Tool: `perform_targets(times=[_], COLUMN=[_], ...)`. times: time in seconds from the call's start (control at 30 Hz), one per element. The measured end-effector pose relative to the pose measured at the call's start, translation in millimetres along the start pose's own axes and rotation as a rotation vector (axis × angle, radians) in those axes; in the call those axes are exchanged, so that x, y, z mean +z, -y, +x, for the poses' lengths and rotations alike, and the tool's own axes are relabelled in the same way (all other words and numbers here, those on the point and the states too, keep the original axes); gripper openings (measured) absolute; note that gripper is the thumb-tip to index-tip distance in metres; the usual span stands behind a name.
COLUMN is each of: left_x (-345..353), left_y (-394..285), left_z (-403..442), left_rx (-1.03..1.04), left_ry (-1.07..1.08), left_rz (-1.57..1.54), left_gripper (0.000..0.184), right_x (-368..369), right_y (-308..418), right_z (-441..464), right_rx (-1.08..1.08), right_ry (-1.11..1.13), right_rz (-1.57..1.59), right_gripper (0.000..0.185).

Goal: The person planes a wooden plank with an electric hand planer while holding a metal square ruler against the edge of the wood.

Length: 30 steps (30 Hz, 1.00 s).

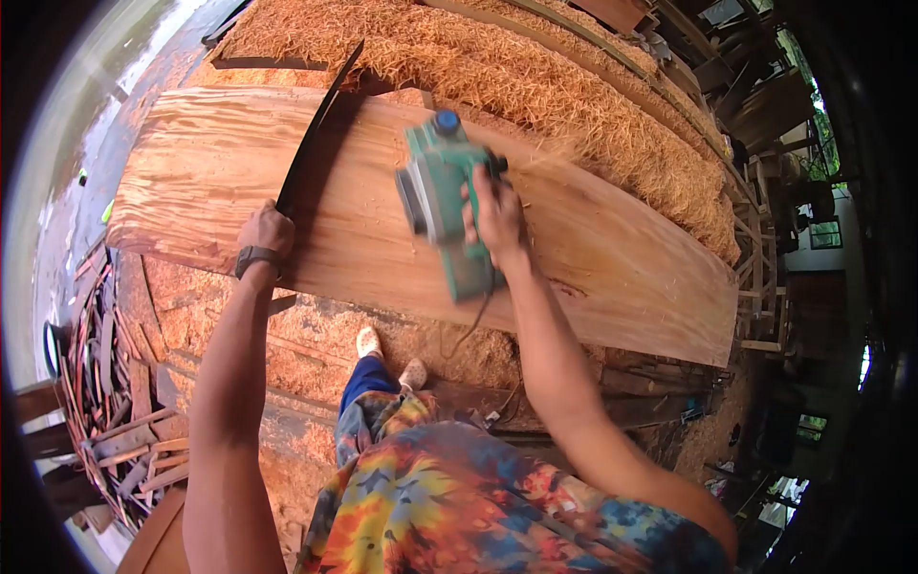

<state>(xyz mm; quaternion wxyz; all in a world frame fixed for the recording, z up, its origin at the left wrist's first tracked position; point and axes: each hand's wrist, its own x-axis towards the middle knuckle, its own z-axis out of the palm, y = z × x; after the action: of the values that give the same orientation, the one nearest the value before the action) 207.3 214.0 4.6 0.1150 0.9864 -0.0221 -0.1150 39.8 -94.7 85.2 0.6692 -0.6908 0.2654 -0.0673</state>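
Note:
A wide wooden plank (363,210) with streaked grain lies across the view in front of me. My right hand (498,220) is wrapped round the handle of a green electric planer (442,187), which is slightly blurred over the plank's middle. Whether its sole touches the wood I cannot tell. A cord hangs from its near end. My left hand (267,231), with a dark band at the wrist, is closed at the near end of a long, thin black strip (319,124). The strip crosses the plank's width and sticks out past its far edge; its exact kind is unclear.
Wood shavings (535,105) are heaped beyond the plank, and more cover the ground by my feet. Scrap wood pieces (143,450) are piled at lower left. A wooden frame (760,258) stands past the plank's right end.

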Motion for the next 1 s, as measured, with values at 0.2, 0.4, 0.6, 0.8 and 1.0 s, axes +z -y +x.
perform_targets(times=[0.2, 0.4, 0.6, 0.8, 1.0], left_x=[-7.9, 4.0, 17.3, 11.7, 2.7], left_y=[-11.4, 5.6, 18.8, 16.2, 7.3], left_z=[-9.8, 9.3, 18.8, 15.8, 2.7], left_rx=[-0.01, 0.042, 0.147, 0.099, 0.077], left_ry=[-0.006, -0.023, -0.076, -0.047, -0.025], left_rz=[0.054, 0.058, 0.051, 0.016, -0.012], left_gripper=[0.039, 0.042, 0.04, 0.04, 0.042], right_x=[29.7, 17.9, -33.0, -52.7, -39.5], right_y=[24.9, 8.7, -37.0, -70.1, -48.5], right_z=[131.7, 87.6, -109.6, -217.2, -150.9], right_rx=[-0.103, -0.087, -0.025, 0.026, 0.038], right_ry=[0.018, 0.008, 0.021, -0.016, -0.05], right_rz=[0.068, 0.043, 0.074, 0.112, 0.058], right_gripper=[0.058, 0.054, 0.042, 0.041, 0.045])
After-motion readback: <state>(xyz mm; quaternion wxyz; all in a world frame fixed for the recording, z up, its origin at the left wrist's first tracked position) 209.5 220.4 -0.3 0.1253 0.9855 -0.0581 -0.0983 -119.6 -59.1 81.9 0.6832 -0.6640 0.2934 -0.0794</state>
